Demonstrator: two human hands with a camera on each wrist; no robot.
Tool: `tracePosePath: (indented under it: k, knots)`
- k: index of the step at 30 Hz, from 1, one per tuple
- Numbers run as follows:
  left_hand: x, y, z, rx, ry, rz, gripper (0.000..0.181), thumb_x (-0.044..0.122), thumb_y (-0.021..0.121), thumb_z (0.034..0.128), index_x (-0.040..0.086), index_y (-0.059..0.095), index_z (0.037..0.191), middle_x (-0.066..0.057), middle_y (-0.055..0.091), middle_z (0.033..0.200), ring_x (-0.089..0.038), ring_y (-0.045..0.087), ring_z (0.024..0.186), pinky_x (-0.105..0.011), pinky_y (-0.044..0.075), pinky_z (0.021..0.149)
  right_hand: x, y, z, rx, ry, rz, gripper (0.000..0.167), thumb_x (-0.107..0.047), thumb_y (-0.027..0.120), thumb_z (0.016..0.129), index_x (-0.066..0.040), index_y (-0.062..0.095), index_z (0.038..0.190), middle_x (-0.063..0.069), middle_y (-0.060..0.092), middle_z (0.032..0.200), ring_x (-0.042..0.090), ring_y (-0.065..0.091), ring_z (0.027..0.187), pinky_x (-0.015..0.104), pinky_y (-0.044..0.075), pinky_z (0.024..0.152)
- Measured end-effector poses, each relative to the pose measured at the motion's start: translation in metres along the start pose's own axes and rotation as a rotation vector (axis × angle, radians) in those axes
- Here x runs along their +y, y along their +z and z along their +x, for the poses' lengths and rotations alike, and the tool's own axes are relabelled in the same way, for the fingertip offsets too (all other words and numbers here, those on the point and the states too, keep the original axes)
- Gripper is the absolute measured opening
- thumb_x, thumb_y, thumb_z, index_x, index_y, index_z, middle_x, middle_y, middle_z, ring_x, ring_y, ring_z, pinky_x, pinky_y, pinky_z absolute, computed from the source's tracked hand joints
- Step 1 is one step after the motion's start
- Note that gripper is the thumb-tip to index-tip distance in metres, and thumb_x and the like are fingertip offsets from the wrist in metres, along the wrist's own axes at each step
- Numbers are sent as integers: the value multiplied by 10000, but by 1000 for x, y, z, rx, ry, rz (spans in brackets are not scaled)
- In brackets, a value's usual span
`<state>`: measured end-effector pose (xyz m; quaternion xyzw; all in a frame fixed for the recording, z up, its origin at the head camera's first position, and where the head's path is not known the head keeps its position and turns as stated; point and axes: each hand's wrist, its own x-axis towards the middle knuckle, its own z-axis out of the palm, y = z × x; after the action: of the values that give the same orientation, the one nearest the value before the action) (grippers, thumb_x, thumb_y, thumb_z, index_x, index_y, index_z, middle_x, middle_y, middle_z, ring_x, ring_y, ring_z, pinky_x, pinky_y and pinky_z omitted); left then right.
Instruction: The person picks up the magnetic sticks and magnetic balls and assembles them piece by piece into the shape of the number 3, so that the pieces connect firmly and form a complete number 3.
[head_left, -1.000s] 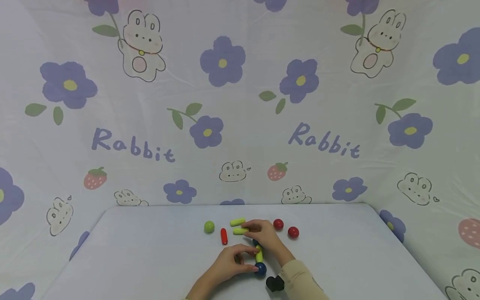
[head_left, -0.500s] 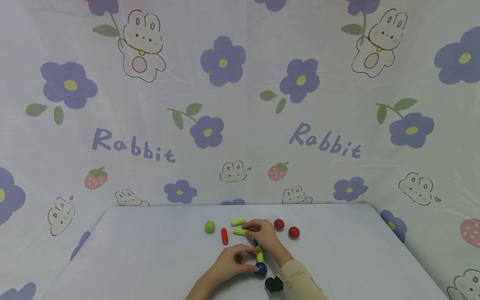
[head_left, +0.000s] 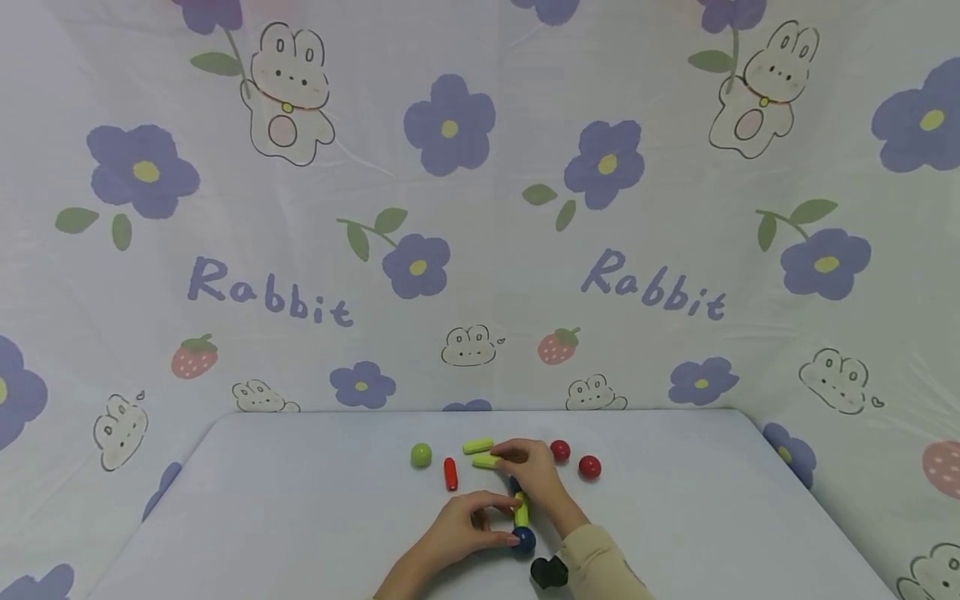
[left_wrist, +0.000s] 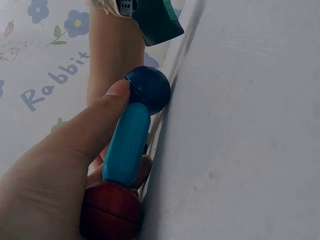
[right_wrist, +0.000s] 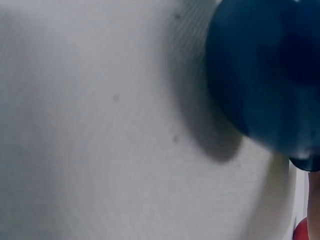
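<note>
Patterned cloth (head_left: 495,208) with purple flowers (head_left: 450,127) and the word Rabbit (head_left: 270,293) hangs behind a white table (head_left: 300,508). On the table the left hand (head_left: 467,522) holds a ball-and-rod piece (head_left: 522,514) at its fingertips, thumb on the blue near ball (head_left: 523,542) and index finger against the yellow rod in the middle; the piece lies just right of the palm, running away from the person. Its far ball (head_left: 514,483) is dark and mostly hidden behind the right hand (head_left: 534,468). That hand, above and beyond the piece, is narrowed, its thumb and index finger pinching the right end of a second rod (head_left: 483,461), also yellow. A loose yellow rod (head_left: 477,446) lies just past it. Left of these are a red rod (head_left: 450,474), beyond the left hand, and a green ball (head_left: 421,455); two red balls (head_left: 589,467) sit right of the right hand. Beside the right sleeve (head_left: 600,558) shows a black object (head_left: 550,572). Colours differ in the left wrist view: the thumb touches a blue ball, and a cyan rod (left_wrist: 127,145) joins it to a red one. Close to the right wrist camera, another blue ball (right_wrist: 265,75) looms, cut off by the frame.
</note>
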<state>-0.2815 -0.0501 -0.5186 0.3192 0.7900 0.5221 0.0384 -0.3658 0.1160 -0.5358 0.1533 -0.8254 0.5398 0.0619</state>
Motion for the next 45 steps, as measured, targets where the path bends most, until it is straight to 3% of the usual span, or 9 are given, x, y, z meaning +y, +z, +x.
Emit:
tracePosePath:
  k: [7, 11, 20, 28, 35, 45]
  knots:
    - [-30, 7, 6, 18, -17, 24, 428, 274, 732, 730, 188, 622, 1135, 15, 628, 991, -226, 540, 742, -225, 445, 576, 8, -7, -2, 151, 24, -39, 168, -23, 678, 775, -61, 683, 938, 5, 656, 901, 110, 594, 859, 284, 470, 774]
    - [-38, 9, 7, 21, -20, 42, 439, 334, 729, 719, 242, 621, 1134, 73, 625, 982, -144, 533, 715, -220, 446, 572, 12, -11, -3, 189, 17, -59, 173, -13, 682, 767, -50, 679, 935, 17, 656, 899, 115, 594, 853, 294, 470, 773]
    - [-38, 8, 8, 18, -34, 50, 447, 368, 727, 711, 267, 619, 1133, 89, 623, 976, -112, 525, 696, -228, 448, 576, 10, -12, -3, 176, 69, -73, 258, 4, 679, 760, -51, 648, 1009, 37, 643, 933, 154, 583, 869, 321, 469, 780]
    - [-37, 8, 7, 16, -42, 50, 442, 364, 722, 716, 279, 614, 1136, 96, 621, 978, -104, 519, 690, -223, 444, 576, 10, -12, -1, 171, 82, -113, 251, 4, 705, 737, -54, 665, 978, 26, 647, 900, 154, 585, 836, 320, 479, 758]
    - [-33, 8, 6, 17, -42, 39, 449, 375, 724, 709, 265, 618, 1131, 86, 626, 977, -132, 535, 715, -224, 445, 578, 8, -15, -3, 216, 84, -36, 229, -1, 689, 755, -1, 662, 982, 74, 648, 898, 192, 595, 858, 347, 471, 771]
    - [-36, 8, 8, 13, -68, 61, 452, 389, 726, 703, 294, 615, 1131, 119, 619, 981, -128, 543, 749, -227, 448, 596, 4, -16, -5, 225, 176, 32, 228, -22, 679, 768, 13, 657, 993, 75, 650, 874, 198, 594, 850, 323, 485, 730]
